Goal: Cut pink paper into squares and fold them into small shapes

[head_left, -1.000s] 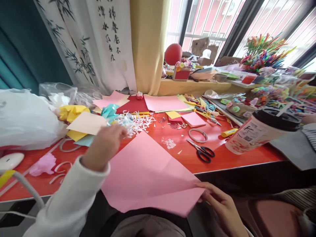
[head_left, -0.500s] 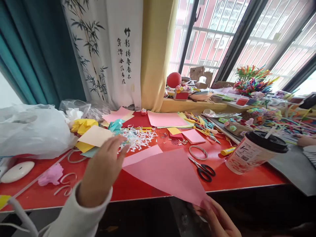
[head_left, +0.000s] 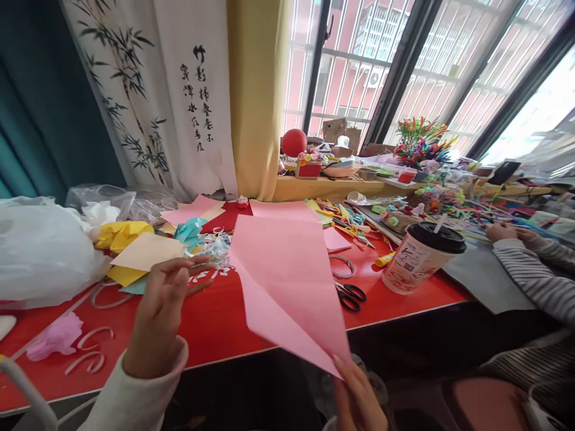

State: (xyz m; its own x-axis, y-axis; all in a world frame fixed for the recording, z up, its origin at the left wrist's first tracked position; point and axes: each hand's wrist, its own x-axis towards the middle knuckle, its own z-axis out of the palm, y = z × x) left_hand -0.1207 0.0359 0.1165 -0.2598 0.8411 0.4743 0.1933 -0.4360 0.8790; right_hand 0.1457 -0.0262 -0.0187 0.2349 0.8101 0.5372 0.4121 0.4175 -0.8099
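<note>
A large sheet of pink paper [head_left: 287, 275] with a slanting fold is raised over the front of the red table. My right hand [head_left: 357, 389] pinches its lower right corner. My left hand [head_left: 164, 305] is in the air left of the sheet, not touching it, with its fingers apart and nothing in them. Behind that hand lie a cream paper square [head_left: 146, 251] and a heap of white paper shreds [head_left: 215, 248]. Black-handled scissors [head_left: 350, 295] rest right of the sheet, partly covered by it.
A lidded paper cup [head_left: 415, 263] stands on the right, beside a yellow glue stick [head_left: 385, 259]. Another person's hands [head_left: 505, 232] are at the far right. A plastic bag [head_left: 45, 251] fills the left. The red table's [head_left: 215, 341] front edge runs below my hands.
The pink sheet has been lifted and turned more upright, and its fold shows. My left hand has moved away from its left edge. The view has swung right, bringing the other person's arms in.
</note>
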